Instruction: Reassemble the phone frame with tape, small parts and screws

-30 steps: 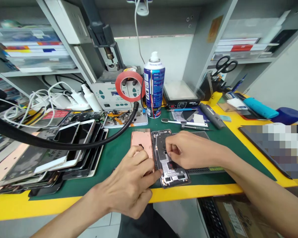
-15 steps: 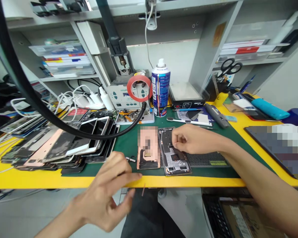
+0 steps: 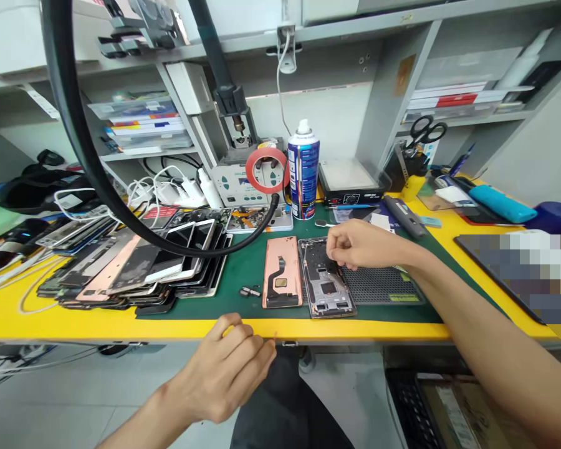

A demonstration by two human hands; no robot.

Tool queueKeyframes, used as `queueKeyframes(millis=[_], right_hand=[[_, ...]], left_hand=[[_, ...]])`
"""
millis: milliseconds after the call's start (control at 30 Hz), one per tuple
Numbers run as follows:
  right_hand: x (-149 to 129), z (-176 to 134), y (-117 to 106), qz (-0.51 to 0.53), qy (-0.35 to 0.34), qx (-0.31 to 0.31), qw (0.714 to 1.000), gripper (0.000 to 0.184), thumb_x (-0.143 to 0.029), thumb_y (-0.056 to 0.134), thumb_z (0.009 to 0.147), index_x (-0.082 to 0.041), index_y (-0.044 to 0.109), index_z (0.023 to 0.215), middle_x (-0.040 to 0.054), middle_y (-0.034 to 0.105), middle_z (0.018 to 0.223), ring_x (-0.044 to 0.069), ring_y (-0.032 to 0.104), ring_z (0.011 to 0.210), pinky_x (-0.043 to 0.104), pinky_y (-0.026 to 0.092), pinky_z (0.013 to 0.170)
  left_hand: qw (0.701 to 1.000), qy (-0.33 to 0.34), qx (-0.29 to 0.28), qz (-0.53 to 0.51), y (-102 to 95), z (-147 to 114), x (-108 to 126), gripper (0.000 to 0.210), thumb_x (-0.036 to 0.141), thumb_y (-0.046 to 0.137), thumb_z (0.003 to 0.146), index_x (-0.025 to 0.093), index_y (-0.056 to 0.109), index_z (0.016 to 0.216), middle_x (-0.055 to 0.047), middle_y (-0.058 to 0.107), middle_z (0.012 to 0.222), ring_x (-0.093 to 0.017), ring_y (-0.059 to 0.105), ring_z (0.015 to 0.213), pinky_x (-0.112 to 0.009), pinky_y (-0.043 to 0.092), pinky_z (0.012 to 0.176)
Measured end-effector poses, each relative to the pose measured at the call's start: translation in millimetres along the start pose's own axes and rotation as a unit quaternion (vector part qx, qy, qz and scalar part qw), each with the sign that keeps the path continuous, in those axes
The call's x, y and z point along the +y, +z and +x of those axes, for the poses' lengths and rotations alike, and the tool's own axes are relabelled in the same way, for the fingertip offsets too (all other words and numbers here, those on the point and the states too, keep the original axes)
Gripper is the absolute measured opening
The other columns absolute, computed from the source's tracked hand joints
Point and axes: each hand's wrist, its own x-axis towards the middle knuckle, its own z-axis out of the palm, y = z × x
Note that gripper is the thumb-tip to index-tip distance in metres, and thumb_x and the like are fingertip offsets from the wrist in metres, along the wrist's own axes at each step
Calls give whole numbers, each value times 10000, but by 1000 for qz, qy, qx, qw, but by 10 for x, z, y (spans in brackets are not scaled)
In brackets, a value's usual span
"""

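My left hand (image 3: 234, 368) is in front of the table's yellow edge, its fingers closed in a pinch. At the fingertips shows a thin reddish sliver (image 3: 275, 335), hard to make out. My right hand (image 3: 362, 245) is closed above the upper right part of an opened phone frame (image 3: 327, 288), thumb and finger together; whatever they pinch is hidden. Left of that frame lies a copper-coloured phone screen panel (image 3: 270, 274), back side up, with a dark flex cable on it. Small metal and black parts (image 3: 250, 291) lie left of the panel.
A pile of phones and screens (image 3: 116, 268) covers the mat's left side. A thick black cable (image 3: 88, 174) loops above it. Behind stand a blue spray can (image 3: 303, 178), a red tape roll (image 3: 247, 171) and a hot plate (image 3: 350, 181). A perforated mat (image 3: 383, 287) lies under my right forearm.
My left hand's fingers have gone from spread to closed, near where a thin reddish strip showed below them. My right hand stays pinched over the phone frame. The camera view has shifted slightly.
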Motion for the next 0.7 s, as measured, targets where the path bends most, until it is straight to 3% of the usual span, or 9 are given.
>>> queueKeyframes(millis=[167, 300, 433, 500, 700], right_hand=[[16, -4, -40, 30, 4, 33, 999, 54, -133, 593, 743, -175, 626, 743, 15, 675, 628, 150, 630, 504, 231, 478, 451], [37, -26, -134, 65, 16, 89, 994, 21, -168, 623, 765, -173, 618, 746, 16, 663, 626, 137, 625, 518, 223, 491, 461], [14, -71, -232, 128, 30, 99, 986, 118, -262, 642, 816, -173, 625, 740, 0, 634, 606, 118, 602, 514, 205, 486, 440], [-7, -92, -254, 170, 36, 69, 982, 197, -329, 653, 835, -170, 625, 722, -4, 625, 604, 107, 585, 496, 197, 475, 417], [11, -90, -222, 271, 54, -52, 960, 322, -445, 711, 814, -130, 682, 755, -3, 632, 598, 78, 556, 446, 176, 470, 396]], left_hand=[[1000, -15, 0, -26, -103, 157, 4, 132, -13, 667, 797, 56, 667, 910, -74, 621, 718, -191, 486, 712, -424, 402, 686], [994, -68, -25, -79, -315, 368, -56, 141, -14, 626, 826, 100, 655, 903, -69, 596, 747, -195, 494, 732, -399, 406, 677], [998, -12, 66, -17, -413, 651, -177, 204, -27, 700, 765, 60, 664, 945, -75, 634, 765, -183, 533, 721, -401, 437, 681], [992, 28, 119, 37, -322, 822, -253, 230, 12, 761, 729, 64, 665, 931, -65, 663, 750, -175, 549, 695, -392, 454, 671], [975, 112, 173, 87, 272, 1195, -471, 153, 131, 726, 791, 105, 681, 934, -28, 651, 714, -168, 524, 655, -382, 426, 622]])
